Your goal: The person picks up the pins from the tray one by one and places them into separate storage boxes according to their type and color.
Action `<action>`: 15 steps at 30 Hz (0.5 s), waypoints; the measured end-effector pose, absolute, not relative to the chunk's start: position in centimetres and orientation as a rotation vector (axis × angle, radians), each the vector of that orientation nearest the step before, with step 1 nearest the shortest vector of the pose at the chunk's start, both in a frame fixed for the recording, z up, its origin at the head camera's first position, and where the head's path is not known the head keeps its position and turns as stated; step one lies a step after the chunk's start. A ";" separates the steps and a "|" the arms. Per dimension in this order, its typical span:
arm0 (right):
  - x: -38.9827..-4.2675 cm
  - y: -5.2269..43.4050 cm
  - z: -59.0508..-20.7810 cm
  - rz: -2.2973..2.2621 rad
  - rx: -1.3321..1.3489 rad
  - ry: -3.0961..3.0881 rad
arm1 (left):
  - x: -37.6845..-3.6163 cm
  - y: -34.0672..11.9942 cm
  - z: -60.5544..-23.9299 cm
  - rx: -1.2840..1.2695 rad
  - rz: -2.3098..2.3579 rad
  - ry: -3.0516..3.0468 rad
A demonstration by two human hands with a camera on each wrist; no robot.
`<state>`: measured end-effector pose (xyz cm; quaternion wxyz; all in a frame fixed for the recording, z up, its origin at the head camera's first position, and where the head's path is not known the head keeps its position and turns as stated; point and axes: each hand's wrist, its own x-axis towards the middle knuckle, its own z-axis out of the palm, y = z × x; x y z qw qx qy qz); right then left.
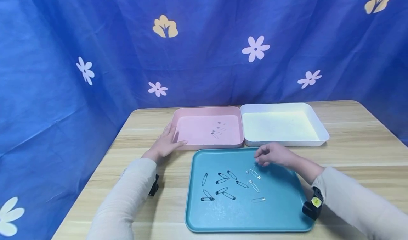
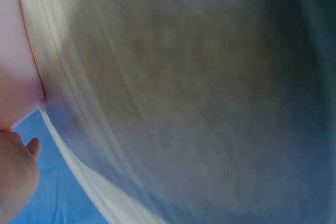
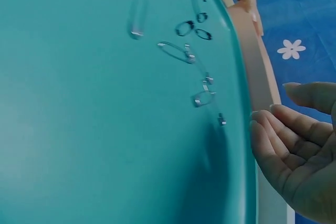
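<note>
The right hand [image 1: 274,154], its thumb and fingertips apart, seems at picking silver safety pins [image 1: 255,174], needing a fine pinch; the left hand [image 1: 164,143], fingers spread, touches the pink tray [image 1: 192,127].

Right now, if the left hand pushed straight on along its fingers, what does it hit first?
The pink tray. The left hand is at its near left corner, fingers along the left wall, so probably already touching; depth leaves exact contact unclear.
</note>
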<state>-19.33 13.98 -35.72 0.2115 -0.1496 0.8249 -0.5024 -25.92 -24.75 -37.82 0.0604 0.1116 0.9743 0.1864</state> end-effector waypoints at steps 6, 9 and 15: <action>-18.3 14.2 -36.8 -1.372 -0.466 2.298 | -26.0 -24.9 -37.8 0.341 0.580 2.952; -17.9 14.2 -37.3 -1.363 -0.483 2.309 | -25.9 -24.8 -37.8 0.346 0.579 2.951; -17.1 13.8 -37.9 -1.313 -0.488 2.413 | -25.9 -24.7 -37.7 0.343 0.602 2.948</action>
